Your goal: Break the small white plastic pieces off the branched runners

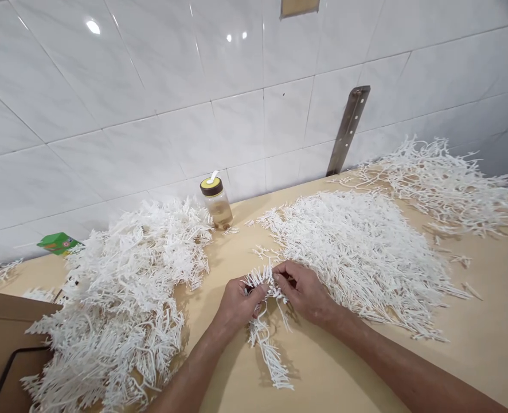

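Note:
Between my two hands is a bunch of white strands (271, 358), with a fringed tail hanging down over the tabletop. My left hand (242, 299) has its thumb and fingers closed on the bunch's left part. On the right side, my right hand (299, 287) pinches the upper strands between thumb and forefinger. A wide pile of loose white strands (357, 246) lies just beyond and right of my right hand. Left of my hands is a tall heap of fringed white pieces (137, 287).
A clear bottle (218, 207) with a yellow lid stands near the tiled wall. Curlier strands (447, 186) lie at the back right. A cardboard box (11, 350) is at the left, a green packet (58, 242) behind the heap. A metal strip (348, 131) leans against the wall.

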`<state>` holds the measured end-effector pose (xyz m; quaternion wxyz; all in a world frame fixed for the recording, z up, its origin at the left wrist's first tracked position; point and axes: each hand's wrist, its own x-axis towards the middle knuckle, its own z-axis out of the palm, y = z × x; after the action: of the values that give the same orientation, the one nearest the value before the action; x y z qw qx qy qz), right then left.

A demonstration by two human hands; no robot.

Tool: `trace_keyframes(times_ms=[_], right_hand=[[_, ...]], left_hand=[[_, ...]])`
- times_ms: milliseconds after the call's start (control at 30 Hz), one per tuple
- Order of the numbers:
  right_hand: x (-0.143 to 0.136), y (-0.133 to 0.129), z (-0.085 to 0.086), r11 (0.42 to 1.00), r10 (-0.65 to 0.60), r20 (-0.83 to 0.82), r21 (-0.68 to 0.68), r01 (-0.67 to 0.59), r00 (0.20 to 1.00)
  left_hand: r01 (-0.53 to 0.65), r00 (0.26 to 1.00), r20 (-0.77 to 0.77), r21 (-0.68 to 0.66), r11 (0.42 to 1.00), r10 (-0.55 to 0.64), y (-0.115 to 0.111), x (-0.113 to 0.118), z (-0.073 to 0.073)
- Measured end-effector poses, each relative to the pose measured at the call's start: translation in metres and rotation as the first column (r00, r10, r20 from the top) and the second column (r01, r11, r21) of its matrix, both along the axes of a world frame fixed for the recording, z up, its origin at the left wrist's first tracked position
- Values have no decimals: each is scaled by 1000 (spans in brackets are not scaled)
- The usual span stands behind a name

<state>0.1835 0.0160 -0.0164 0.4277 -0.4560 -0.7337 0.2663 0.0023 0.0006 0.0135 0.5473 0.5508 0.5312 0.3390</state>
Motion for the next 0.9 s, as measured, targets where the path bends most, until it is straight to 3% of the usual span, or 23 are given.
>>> trace_keyframes(times_ms=[200, 433, 633, 900], right_hand=[[0, 0, -2, 999, 32, -12, 18, -32, 999], [-1, -1, -6, 997, 49, 26, 65, -50, 998], [-6, -3, -7, 988, -2, 99, 157, -14, 995], [-18, -7, -8, 982, -112, 99, 164, 95, 989]], left_hand=[[-91, 996, -3, 72, 993, 92, -3, 5, 6], [-150, 988, -31, 93, 984, 154, -3, 4, -5], [-119, 987, -95, 131, 984, 132, -4, 4, -2], [-136, 991, 11, 108, 985, 136, -1, 3, -1]])
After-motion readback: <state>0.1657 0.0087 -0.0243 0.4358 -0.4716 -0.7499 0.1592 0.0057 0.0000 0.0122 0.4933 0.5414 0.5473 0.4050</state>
